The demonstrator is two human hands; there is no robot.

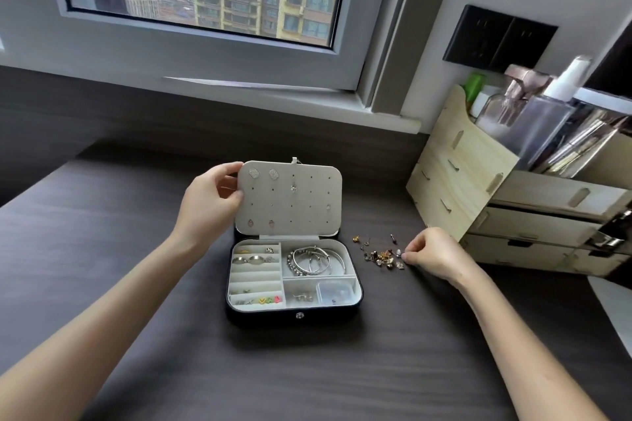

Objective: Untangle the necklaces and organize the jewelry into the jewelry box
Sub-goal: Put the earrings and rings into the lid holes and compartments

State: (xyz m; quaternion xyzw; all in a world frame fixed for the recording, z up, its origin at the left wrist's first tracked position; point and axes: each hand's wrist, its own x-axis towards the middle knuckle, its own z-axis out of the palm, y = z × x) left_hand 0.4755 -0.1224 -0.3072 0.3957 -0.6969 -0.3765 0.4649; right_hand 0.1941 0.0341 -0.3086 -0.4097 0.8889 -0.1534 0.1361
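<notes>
Jewelry box (294, 314) open at bench (307, 372) centre. Left hand (208, 202) grips its earring panel (290, 212) by the left edge, holding it upright. Loose earrings (381, 255) lie just right of the box — right hand (432, 253) is nearer, pinching one at the pile's right edge.

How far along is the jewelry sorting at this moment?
Mostly done: bangles and rings already sit in compartments of the jewelry box, and several studs are pinned to the lid. In hand: the left hand holds the lid's edge while the right hand pinches a piece from the loose earrings on the table. Left: that small pile. No tangled necklace is visible.
</notes>
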